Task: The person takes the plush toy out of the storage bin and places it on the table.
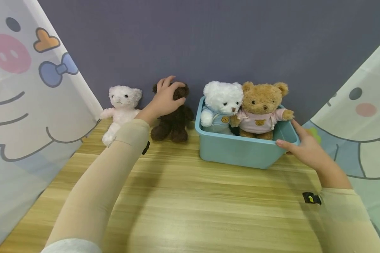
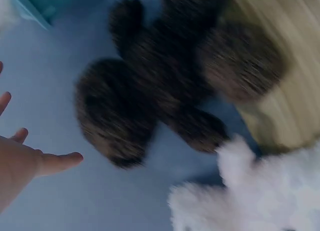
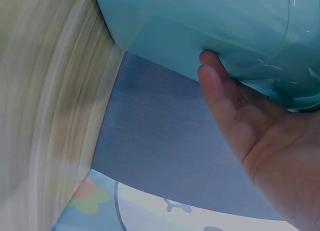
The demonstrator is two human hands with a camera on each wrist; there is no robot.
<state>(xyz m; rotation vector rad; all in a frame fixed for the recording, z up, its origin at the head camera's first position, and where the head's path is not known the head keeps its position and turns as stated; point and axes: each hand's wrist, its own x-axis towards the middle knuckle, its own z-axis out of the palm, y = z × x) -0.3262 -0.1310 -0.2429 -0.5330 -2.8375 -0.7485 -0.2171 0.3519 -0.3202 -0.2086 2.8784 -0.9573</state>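
Note:
My left hand (image 1: 164, 98) is at the head of a dark brown teddy bear (image 1: 174, 123), which sits on the table against the grey backing. In the left wrist view, its fingers (image 2: 60, 162) are spread, with a gap between them and the brown bear. On the right, my right hand (image 1: 308, 149) grips the end of a light blue plastic bin (image 1: 231, 149), thumb at the rim and fingers against the outer wall. A white teddy bear in a blue top (image 1: 223, 96) and a tan teddy bear in a pink shirt (image 1: 262, 100) sit inside the bin.
A white and pale pink bear (image 1: 124, 100) sits left of the brown one, near my left forearm. Dark grey fabric (image 1: 209, 42) backs the wooden table (image 1: 215, 207). Cartoon-printed curtains (image 1: 16, 105) hang on both sides.

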